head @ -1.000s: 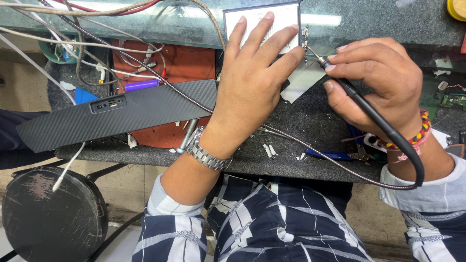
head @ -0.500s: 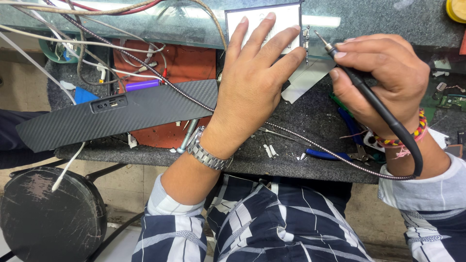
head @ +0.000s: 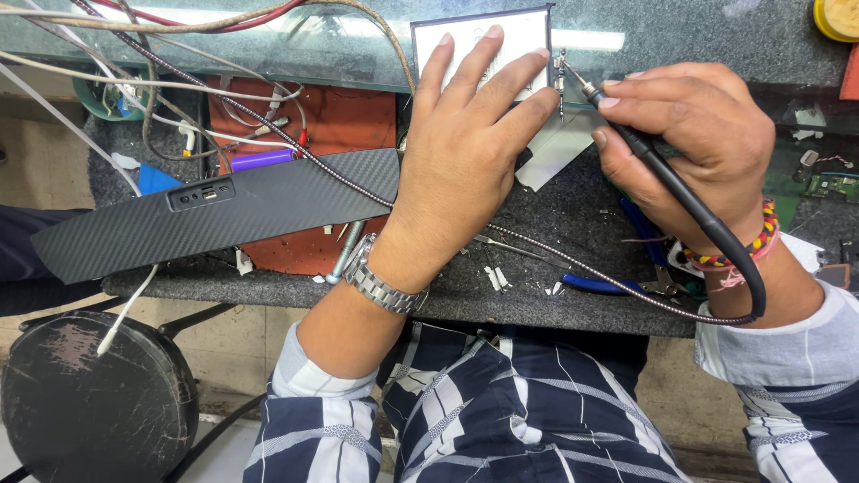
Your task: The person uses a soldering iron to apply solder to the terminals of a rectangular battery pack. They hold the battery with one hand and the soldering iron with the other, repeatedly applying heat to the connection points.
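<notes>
Fingers of our left hand are spread wide and pressed flat on a small white board with a dark rim, gripping nothing, only pinning it to the bench; a metal watch sits on that wrist. Our right hand is closed round a black soldering iron, thumb and forefinger pinching it like a pen, and its metal tip touches a small metal part at the right edge of the white board, just beside our left forefinger. From the iron's handle a thick black cable curves down past our right wrist, where a beaded bracelet shows. We keep the white board at the far edge of the dark worktop, partly over a glass strip. To our left lies a long carbon-patterned bar with a small port panel, resting over a red mat strewn with loose wires. Blue-handled pliers lie near the bench's front edge, below our right hand, and a round black stool stands at lower left
</notes>
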Demonstrator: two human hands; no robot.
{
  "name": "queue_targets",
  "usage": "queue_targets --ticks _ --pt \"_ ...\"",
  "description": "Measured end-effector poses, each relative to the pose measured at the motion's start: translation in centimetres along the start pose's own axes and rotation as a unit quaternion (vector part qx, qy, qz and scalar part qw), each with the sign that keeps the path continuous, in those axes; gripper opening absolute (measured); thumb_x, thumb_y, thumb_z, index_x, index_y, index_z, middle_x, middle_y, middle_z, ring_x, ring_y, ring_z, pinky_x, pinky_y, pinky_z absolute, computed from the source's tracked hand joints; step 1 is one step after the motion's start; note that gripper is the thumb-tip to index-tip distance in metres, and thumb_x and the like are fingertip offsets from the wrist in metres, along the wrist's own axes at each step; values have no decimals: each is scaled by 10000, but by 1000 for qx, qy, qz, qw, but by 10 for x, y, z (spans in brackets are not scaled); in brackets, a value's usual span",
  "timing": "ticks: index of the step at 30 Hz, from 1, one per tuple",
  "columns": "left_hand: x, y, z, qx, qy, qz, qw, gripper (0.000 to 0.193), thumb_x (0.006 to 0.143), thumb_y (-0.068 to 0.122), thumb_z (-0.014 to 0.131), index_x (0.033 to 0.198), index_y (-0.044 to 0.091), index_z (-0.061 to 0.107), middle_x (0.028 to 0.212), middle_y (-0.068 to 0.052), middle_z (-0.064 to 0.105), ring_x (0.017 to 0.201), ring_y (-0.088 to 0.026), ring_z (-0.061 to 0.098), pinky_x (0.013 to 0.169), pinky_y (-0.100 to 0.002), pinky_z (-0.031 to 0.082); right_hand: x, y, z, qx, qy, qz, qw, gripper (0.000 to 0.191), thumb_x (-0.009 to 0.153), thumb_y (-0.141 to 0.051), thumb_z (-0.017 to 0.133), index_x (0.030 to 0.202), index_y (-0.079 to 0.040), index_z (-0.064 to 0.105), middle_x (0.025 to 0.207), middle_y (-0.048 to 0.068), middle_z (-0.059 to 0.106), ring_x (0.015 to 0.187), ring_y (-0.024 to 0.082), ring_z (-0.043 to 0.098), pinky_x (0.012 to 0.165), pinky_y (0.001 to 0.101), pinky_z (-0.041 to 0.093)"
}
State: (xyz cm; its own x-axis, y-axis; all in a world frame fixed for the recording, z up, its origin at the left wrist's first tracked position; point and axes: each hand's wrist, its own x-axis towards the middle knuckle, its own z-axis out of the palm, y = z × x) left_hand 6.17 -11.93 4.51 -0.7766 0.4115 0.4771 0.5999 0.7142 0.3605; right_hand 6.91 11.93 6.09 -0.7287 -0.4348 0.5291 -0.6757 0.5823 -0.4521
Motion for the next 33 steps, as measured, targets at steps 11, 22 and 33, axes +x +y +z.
queue_targets --ticks 11,22,33 --pt "3 1 2 0 3 -3 1000 284 977 42 662 1237 151 697 1427 -35 595 1449 -319 477 1259 -598 296 4 -3 -2 -13 -5 5 1000 177 935 -5 824 1093 -14 744 1153 111 742 1130 261 700 1022 346 531" --pt "2 1 1 -3 5 -1 1000 307 956 22 661 1234 145 699 1418 -36 603 1437 -325 488 1250 -595 306 10 -9 -4 -9 -8 12 1000 173 936 -34 833 1079 -8 741 1129 120 744 1107 273 709 1002 361 527" --pt "12 4 -12 -24 5 -1 1000 289 923 44 665 1195 130 712 1385 -45 616 1395 -343 515 1224 -598 322 18 -13 -7 5 10 42 999 205 899 -42 822 1088 -34 742 1097 108 753 1073 259 723 987 359 538"
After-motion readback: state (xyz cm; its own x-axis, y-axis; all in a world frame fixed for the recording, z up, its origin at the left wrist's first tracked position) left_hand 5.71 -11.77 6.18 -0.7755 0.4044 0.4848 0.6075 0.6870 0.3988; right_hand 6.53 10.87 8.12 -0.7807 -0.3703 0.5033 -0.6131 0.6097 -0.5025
